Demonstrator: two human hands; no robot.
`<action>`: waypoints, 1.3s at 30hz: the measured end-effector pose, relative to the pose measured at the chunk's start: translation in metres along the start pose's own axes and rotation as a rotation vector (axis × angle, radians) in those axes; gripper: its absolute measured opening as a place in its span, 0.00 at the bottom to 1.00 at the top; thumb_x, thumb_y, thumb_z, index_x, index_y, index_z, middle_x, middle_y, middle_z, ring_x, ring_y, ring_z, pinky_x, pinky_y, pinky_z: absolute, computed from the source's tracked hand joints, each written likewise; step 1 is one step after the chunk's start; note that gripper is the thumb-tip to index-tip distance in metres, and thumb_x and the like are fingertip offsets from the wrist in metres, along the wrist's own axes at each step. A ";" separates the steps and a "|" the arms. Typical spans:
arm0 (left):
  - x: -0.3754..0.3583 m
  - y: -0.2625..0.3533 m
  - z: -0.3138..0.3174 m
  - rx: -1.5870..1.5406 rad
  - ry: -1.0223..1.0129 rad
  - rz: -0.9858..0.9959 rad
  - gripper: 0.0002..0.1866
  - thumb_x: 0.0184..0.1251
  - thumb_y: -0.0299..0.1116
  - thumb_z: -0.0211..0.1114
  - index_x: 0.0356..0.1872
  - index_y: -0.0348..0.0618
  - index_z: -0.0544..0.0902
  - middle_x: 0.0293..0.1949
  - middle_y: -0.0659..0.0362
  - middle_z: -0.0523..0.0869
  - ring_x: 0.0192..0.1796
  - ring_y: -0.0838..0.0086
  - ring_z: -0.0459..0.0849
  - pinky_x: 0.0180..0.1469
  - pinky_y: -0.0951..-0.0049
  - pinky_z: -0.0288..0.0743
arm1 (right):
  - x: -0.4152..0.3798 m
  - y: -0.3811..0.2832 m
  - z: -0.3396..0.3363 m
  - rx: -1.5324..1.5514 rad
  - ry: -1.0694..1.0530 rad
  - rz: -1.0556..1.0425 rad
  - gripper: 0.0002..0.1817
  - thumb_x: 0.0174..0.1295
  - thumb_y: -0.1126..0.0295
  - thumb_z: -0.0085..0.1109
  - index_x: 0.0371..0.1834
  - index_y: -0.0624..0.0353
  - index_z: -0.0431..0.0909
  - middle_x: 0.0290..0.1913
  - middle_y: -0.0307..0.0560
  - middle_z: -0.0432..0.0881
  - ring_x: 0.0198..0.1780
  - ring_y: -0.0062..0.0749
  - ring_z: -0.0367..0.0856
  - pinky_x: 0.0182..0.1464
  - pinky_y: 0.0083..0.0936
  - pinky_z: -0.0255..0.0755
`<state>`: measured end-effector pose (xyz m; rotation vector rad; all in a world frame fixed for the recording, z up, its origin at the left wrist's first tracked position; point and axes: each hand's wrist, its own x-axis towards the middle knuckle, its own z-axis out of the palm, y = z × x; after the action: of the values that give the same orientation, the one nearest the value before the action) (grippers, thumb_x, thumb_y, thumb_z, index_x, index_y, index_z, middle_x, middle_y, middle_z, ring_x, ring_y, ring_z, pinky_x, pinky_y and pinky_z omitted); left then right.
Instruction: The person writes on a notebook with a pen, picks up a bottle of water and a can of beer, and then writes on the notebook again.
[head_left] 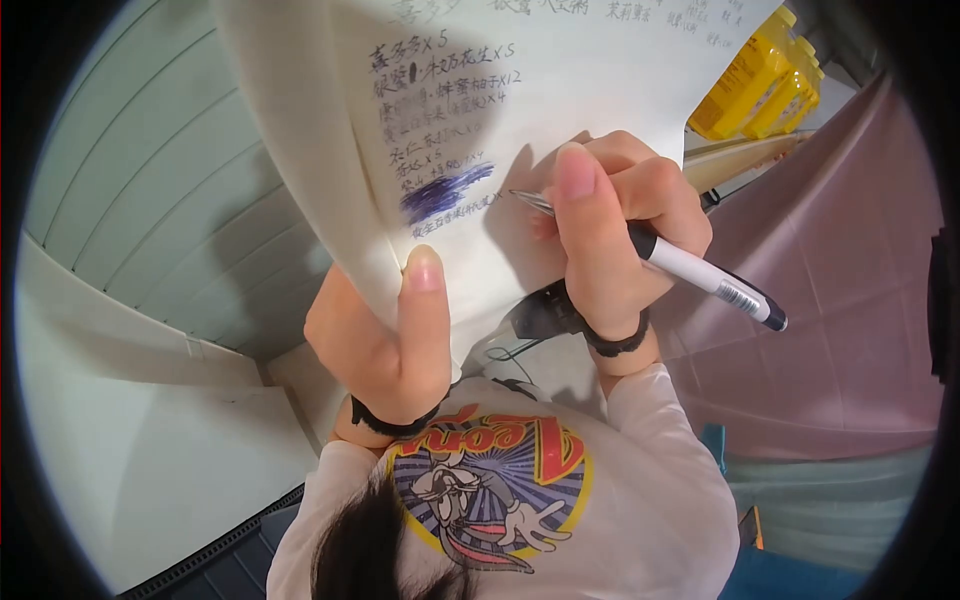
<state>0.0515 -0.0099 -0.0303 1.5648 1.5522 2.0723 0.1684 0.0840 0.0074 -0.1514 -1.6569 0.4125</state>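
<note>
— Hair and a white T-shirt (640, 480) with a cartoon print fill the bottom of the view, right under the camera. See what the hands are doing above it?

— Starting at the left: the left hand (385, 345) is closed around the lower edge of a sheet of paper (520, 90), thumb pressed flat on the front, fingers curled behind. The paper is held up in the air, not lying on anything, with handwritten lines and a scribbled-out blue patch (447, 190).

— And the right hand (615, 230)?

— Pinched tight on a pen (690, 270), the tip touching the paper just right of that blue patch, at the lowest written line. Both wrists wear dark bands.

— Writing on a floppy sheet looks awkward.

— I'd say so. The left hand would do well to keep the paper taut right behind the tip, and light strokes would spare it from buckling or tearing.

— Anything off to the right?

— Yellow bottles (760, 80) at the top corner, well apart from the hands, and a pink cloth (840, 300) beneath them.
</note>
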 end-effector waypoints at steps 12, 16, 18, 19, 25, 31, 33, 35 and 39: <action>0.002 -0.005 0.000 -0.073 -0.006 0.093 0.11 0.63 0.27 0.53 0.40 0.28 0.75 0.36 0.54 0.80 0.37 0.78 0.76 0.42 0.79 0.68 | 0.002 -0.003 0.002 -0.048 -0.029 0.000 0.13 0.55 0.80 0.55 0.18 0.61 0.63 0.19 0.47 0.76 0.16 0.18 0.69 0.18 0.16 0.61; 0.002 -0.005 0.000 -0.073 -0.009 0.076 0.11 0.63 0.26 0.53 0.40 0.27 0.75 0.37 0.54 0.80 0.38 0.77 0.76 0.43 0.78 0.68 | 0.004 -0.001 0.001 -0.047 -0.038 -0.055 0.13 0.54 0.81 0.55 0.17 0.60 0.63 0.18 0.47 0.76 0.17 0.19 0.68 0.19 0.15 0.61; 0.002 -0.004 0.004 -0.091 0.013 0.073 0.11 0.62 0.26 0.53 0.41 0.27 0.75 0.37 0.53 0.80 0.38 0.77 0.76 0.43 0.78 0.68 | 0.004 0.001 0.000 -0.059 -0.040 -0.075 0.13 0.54 0.82 0.56 0.17 0.60 0.62 0.18 0.46 0.75 0.17 0.18 0.68 0.19 0.15 0.61; 0.001 -0.005 0.004 -0.094 0.015 0.070 0.11 0.62 0.26 0.53 0.41 0.27 0.75 0.37 0.53 0.80 0.38 0.77 0.76 0.43 0.78 0.68 | 0.004 0.002 -0.001 -0.066 -0.042 -0.084 0.14 0.53 0.82 0.56 0.17 0.60 0.62 0.18 0.46 0.75 0.17 0.18 0.68 0.19 0.15 0.60; 0.002 -0.004 0.003 -0.104 0.021 0.068 0.11 0.62 0.26 0.53 0.41 0.27 0.74 0.37 0.54 0.79 0.38 0.78 0.75 0.42 0.79 0.68 | 0.005 0.000 0.001 -0.042 -0.035 -0.071 0.14 0.52 0.83 0.56 0.16 0.61 0.62 0.18 0.46 0.75 0.17 0.18 0.66 0.19 0.15 0.60; 0.002 -0.002 0.005 -0.084 0.062 0.053 0.10 0.62 0.27 0.54 0.38 0.29 0.76 0.33 0.55 0.80 0.33 0.77 0.75 0.38 0.79 0.68 | -0.001 0.000 0.002 0.211 0.089 0.133 0.15 0.55 0.81 0.54 0.16 0.60 0.59 0.17 0.48 0.72 0.16 0.21 0.68 0.15 0.17 0.61; 0.004 -0.007 0.008 -0.038 0.091 0.109 0.09 0.60 0.27 0.55 0.36 0.31 0.77 0.26 0.53 0.80 0.26 0.74 0.76 0.31 0.77 0.69 | -0.003 0.005 -0.004 0.205 0.109 0.135 0.15 0.55 0.81 0.53 0.16 0.59 0.58 0.16 0.48 0.70 0.15 0.22 0.67 0.13 0.19 0.62; 0.003 -0.004 0.011 -0.010 0.084 0.097 0.09 0.60 0.27 0.55 0.36 0.31 0.77 0.26 0.53 0.80 0.26 0.74 0.76 0.31 0.76 0.70 | -0.003 0.006 -0.006 0.222 0.154 0.143 0.15 0.56 0.78 0.51 0.16 0.59 0.58 0.14 0.47 0.68 0.13 0.22 0.64 0.13 0.19 0.61; 0.006 -0.001 0.012 0.041 0.098 0.161 0.09 0.60 0.28 0.55 0.37 0.31 0.77 0.26 0.52 0.80 0.26 0.72 0.77 0.32 0.76 0.70 | -0.003 0.008 -0.002 0.363 0.228 0.096 0.15 0.59 0.69 0.45 0.15 0.59 0.59 0.12 0.44 0.63 0.11 0.21 0.55 0.14 0.18 0.54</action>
<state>0.0574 0.0021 -0.0282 1.6774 1.5564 2.2460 0.1700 0.0908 0.0016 -0.0060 -1.3306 0.7344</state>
